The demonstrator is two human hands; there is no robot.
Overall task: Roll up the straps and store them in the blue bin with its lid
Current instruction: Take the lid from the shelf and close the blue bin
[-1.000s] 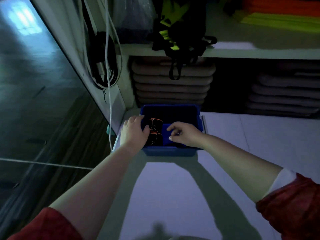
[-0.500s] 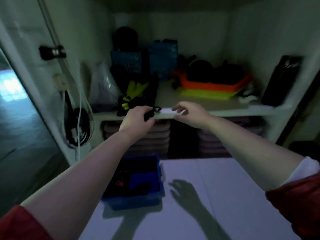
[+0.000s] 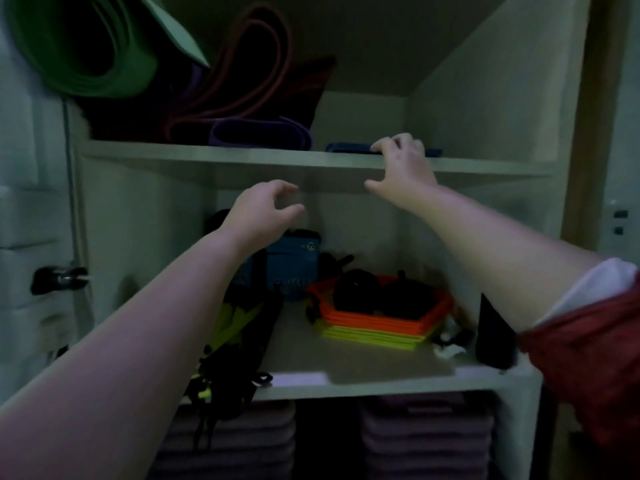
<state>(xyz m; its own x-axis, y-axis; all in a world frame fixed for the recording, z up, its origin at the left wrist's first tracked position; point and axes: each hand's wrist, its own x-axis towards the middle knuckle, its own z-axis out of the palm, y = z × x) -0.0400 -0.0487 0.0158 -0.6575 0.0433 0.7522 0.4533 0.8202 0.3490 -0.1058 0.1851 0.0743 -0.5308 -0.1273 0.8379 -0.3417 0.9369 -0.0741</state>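
Observation:
A flat dark blue lid (image 3: pixel 346 147) lies on the upper cupboard shelf (image 3: pixel 242 157), at its front edge. My right hand (image 3: pixel 403 168) is raised to it: the fingertips rest on the lid's top and the thumb hangs spread below the shelf edge. Lower and to the left, my left hand (image 3: pixel 263 209) hovers in front of the shelf with curled, parted fingers and nothing in it. A tangle of black and yellow straps (image 3: pixel 232 358) hangs over the front of the middle shelf. The blue bin is out of view.
A rolled green mat (image 3: pixel 86 46) and purple and reddish bands (image 3: pixel 259 133) fill the upper shelf's left side. On the middle shelf are a blue box (image 3: pixel 294 268), stacked orange and yellow trays (image 3: pixel 381 320) and a black upright object (image 3: pixel 491 334). Folded pads (image 3: pixel 426 438) lie stacked below.
My view has swung up from the blue bin on the floor to the upper shelf. Both hands left the bin and rose; the right one now touches the lid.

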